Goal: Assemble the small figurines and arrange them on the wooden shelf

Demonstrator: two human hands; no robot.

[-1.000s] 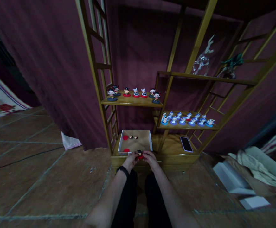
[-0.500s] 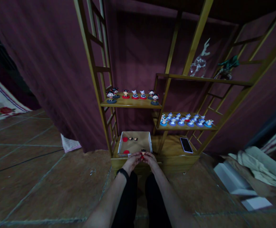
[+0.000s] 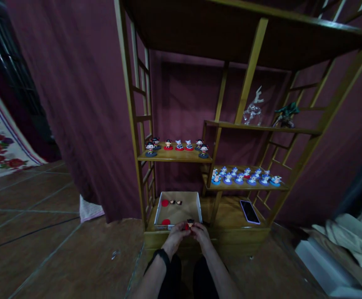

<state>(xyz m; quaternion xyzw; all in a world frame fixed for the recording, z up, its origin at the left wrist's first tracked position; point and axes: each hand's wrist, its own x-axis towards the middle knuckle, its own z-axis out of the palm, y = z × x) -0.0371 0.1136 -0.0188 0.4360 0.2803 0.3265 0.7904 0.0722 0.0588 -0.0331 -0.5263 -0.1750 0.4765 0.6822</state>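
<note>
Between my two hands is a small figurine (image 3: 190,223) with black hair and red on its body or base. My left hand (image 3: 178,233) grips it from the left, fingers closed near the red part. From the other side, the fingers of my right hand (image 3: 202,232) close on it too. Just beyond my hands lies a shallow open box (image 3: 183,211). Inside it are two red discs, one a round base (image 3: 165,203) at the back left, and two small dark-haired figure pieces (image 3: 176,202). My fingers hide the figurine's lower part.
Several figurines on round bases stand on the upper left shelf (image 3: 174,156). More blue and white figurines (image 3: 239,177) fill the right shelf, above a phone (image 3: 249,211). A clear deer ornament (image 3: 253,110) and a green sculpture (image 3: 286,115) stand higher. White boxes (image 3: 318,265) lie on the right floor.
The view has tilted up, so the shelves and my hands appear lower. Both hands still hold the figurine, which has turned slightly between my fingers.
</note>
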